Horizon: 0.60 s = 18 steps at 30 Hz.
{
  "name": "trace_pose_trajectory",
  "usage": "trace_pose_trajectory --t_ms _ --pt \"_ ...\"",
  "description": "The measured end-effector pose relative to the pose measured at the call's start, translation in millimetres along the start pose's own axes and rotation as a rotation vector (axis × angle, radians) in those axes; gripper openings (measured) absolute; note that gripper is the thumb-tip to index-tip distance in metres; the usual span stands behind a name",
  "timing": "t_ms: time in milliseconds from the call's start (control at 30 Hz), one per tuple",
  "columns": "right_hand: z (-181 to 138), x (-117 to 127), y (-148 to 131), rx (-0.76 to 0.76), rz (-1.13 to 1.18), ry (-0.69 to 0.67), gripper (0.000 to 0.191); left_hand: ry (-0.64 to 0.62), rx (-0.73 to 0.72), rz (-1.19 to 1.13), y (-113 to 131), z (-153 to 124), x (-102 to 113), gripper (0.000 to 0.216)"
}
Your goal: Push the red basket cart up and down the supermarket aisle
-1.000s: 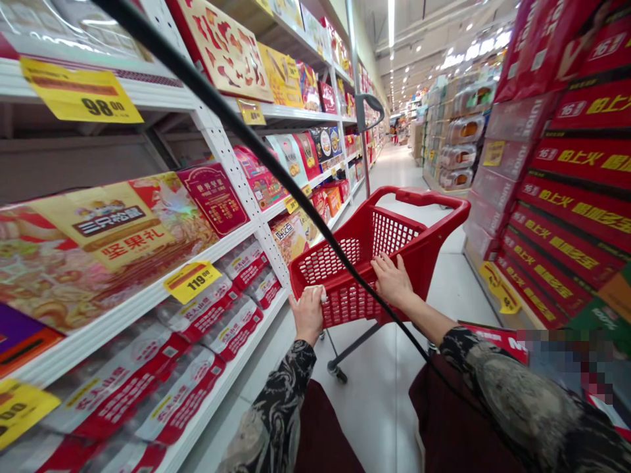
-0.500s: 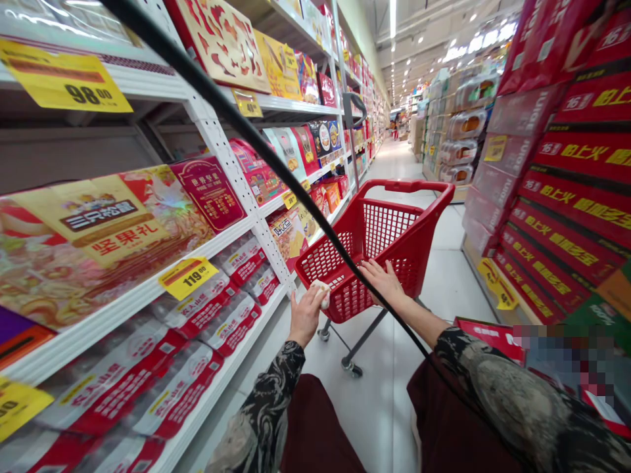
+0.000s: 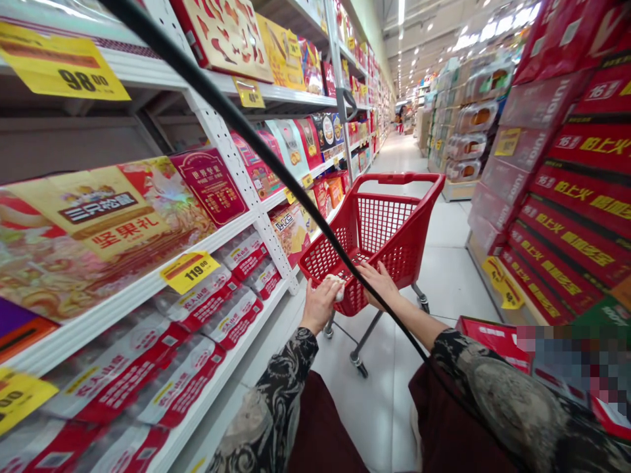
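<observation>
A red plastic shopping cart (image 3: 389, 223) stands in the aisle in front of me, its basket showing nothing inside. My left hand (image 3: 319, 305) is closed around a small crumpled white tissue (image 3: 337, 284) and presses against the cart's near rim. Beside it, my right hand (image 3: 378, 284) rests on the same rim with its fingers laid flat. A black cable (image 3: 256, 141) hangs diagonally across the view in front of both hands.
White shelves (image 3: 207, 240) on the left carry gift boxes, shrink-wrapped bottle packs (image 3: 197, 315) and yellow price tags (image 3: 190, 270). Stacked red cartons (image 3: 572, 190) line the right side. The white-tiled aisle (image 3: 444, 263) runs ahead; a red box (image 3: 493, 335) lies at my right.
The cart has rolled forward down the aisle, farther from me. Both arms have stretched out after it, hands staying at its near rim.
</observation>
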State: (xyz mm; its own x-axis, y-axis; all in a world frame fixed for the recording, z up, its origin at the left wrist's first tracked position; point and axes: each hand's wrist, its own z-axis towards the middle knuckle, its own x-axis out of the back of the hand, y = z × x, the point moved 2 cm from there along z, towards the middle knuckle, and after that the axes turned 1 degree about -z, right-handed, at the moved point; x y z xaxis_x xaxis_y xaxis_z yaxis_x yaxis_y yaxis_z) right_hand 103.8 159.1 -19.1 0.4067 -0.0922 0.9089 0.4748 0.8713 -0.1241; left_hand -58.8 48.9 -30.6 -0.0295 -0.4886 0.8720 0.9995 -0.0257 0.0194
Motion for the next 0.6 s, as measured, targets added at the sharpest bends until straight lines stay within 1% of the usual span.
trace_pose_trajectory --t_ms 100,167,267,333,400,467,600 --pt "-3.8 3.2 8.2 -0.022 -0.015 0.032 0.052 0.005 0.071 0.017 -14.3 2.0 -0.2 0.033" --pt "-7.4 3.6 9.1 -0.061 -0.017 0.061 0.049 0.000 0.088 0.016 -12.8 4.8 -3.3 0.033" --pt "-16.2 1.1 4.3 -0.094 -0.012 0.123 0.048 -0.009 0.055 -0.008 6.3 9.7 -11.0 0.033" --pt "-24.6 -1.6 0.1 -0.082 -0.003 0.165 0.049 -0.006 0.029 -0.026 21.1 12.4 -15.3 0.034" --pt "-34.1 -3.5 -0.9 -0.065 0.002 0.192 0.050 -0.015 -0.007 -0.042 29.5 14.4 -17.3 0.035" --pt "-43.0 -3.3 2.8 -0.065 -0.001 0.194 0.050 -0.034 -0.020 -0.051 28.0 16.1 -16.7 0.036" --pt "-54.5 0.2 16.9 -0.106 -0.015 0.162 0.051 -0.061 0.121 -0.028 12.2 21.4 -12.6 0.038"
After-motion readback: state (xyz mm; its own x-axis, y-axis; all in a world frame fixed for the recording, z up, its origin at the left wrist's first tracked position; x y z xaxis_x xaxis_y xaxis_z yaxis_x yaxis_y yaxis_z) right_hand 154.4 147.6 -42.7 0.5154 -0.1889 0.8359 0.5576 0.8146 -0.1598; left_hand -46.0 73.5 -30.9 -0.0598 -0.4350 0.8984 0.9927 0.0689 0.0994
